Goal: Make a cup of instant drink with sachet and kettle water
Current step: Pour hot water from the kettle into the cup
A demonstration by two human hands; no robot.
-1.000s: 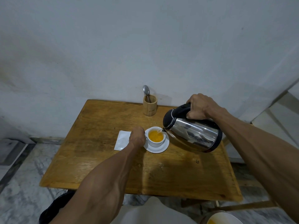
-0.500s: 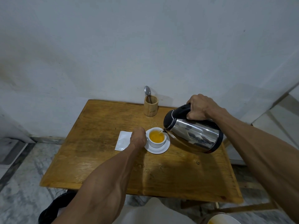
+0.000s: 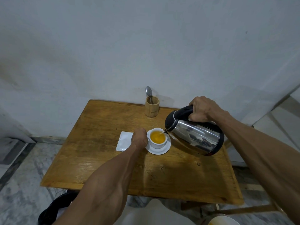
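A white cup (image 3: 157, 143) holding orange liquid stands on a white saucer (image 3: 159, 151) in the middle of the wooden table (image 3: 103, 156). My left hand (image 3: 139, 140) is closed against the cup's left side, at its handle. My right hand (image 3: 201, 109) grips the black handle of a steel kettle (image 3: 194, 137), which is tilted with its spout over the cup's right rim; a thin stream runs into the cup. A white sachet (image 3: 124, 141) lies flat just left of my left hand, partly hidden by it.
A wooden holder (image 3: 152, 107) with a spoon (image 3: 149, 92) stands at the table's back edge against the wall. A white bowl rim (image 3: 224, 220) shows at the bottom right. A dark object (image 3: 53, 210) lies on the marble floor below the table.
Both hands, the cup and the tilted kettle keep the same pose; pouring continues and the liquid in the cup stands slightly higher.
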